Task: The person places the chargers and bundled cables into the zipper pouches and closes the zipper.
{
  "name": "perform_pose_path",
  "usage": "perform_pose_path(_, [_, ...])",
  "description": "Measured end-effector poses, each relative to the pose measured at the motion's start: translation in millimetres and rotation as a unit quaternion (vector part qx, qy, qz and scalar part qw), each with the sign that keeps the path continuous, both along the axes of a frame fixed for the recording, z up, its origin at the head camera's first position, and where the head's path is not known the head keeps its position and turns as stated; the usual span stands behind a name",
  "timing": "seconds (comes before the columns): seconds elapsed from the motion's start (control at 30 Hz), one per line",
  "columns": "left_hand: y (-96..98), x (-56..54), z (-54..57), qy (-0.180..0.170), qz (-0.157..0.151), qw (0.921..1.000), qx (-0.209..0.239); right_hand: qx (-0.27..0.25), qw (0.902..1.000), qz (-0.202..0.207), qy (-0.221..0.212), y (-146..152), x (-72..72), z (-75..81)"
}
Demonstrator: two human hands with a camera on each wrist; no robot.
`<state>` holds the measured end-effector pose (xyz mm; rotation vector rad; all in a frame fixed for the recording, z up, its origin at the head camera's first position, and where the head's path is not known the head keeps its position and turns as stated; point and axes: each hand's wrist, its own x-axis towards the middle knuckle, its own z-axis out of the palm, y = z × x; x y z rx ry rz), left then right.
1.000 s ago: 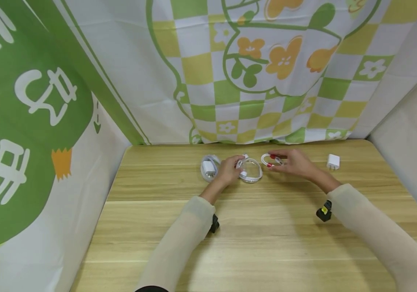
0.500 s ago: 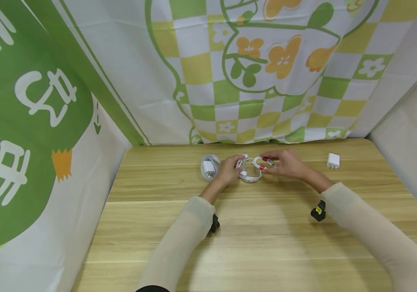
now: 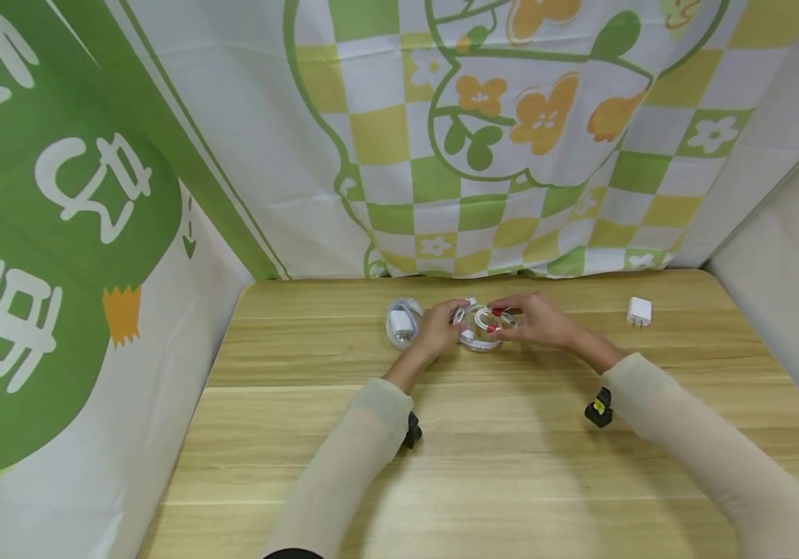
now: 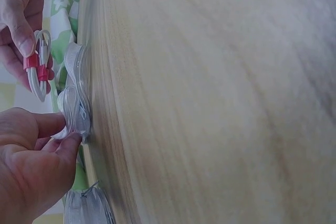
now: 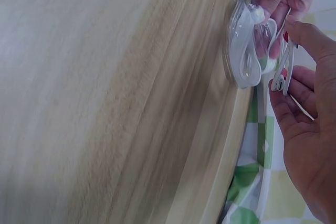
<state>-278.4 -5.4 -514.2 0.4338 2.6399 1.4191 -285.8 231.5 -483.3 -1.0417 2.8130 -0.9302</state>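
My left hand (image 3: 439, 326) pinches the near edge of a round clear plastic case (image 5: 239, 51) with a coiled white cable inside. The same hand (image 4: 39, 153) shows thumb and fingertips closed on it in the left wrist view. Between thumb and fingers, my right hand (image 3: 537, 320) grips a small looped white cable (image 4: 32, 81) bound with red bands (image 4: 31, 61). In the head view this loop overlaps the clear case. In the right wrist view the right hand (image 5: 315, 114) holds the loop beside the case, its fingers spread along both ends.
Left of my left hand lies another clear coil (image 3: 406, 301) with a white charger plug (image 3: 401, 322) over it. A second white plug (image 3: 640, 311) stands at the right on the wooden table (image 3: 497, 458). A printed cloth (image 3: 483, 210) hangs along the back edge.
My right hand has moved left with the red-banded cable, from beside the clear case to over it. The left hand stays in place, pinching the case.
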Motion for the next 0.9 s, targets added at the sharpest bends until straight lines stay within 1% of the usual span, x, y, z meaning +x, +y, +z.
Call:
perform_pose_path(0.37, [0.5,1.5,0.4,-0.003,-0.003,1.0,0.005,0.001,0.9999,0.011,0.004,-12,-0.8,-8.2])
perform_pose_path(0.63, [-0.3,0.5,-0.6,-0.002,0.0,0.9999,0.011,-0.002,0.9996,0.013,-0.027,-17,-1.6,-14.2])
perform_pose_path(0.77, [-0.6,0.4,-0.8,0.001,0.001,1.0,0.009,0.004,0.9998,0.003,-0.017,-18,-1.9,-17.9])
perform_pose_path(0.9, [-0.8,0.3,-1.3,0.007,0.001,1.0,0.005,0.007,1.0,0.005,0.003,-20,-0.2,-19.9])
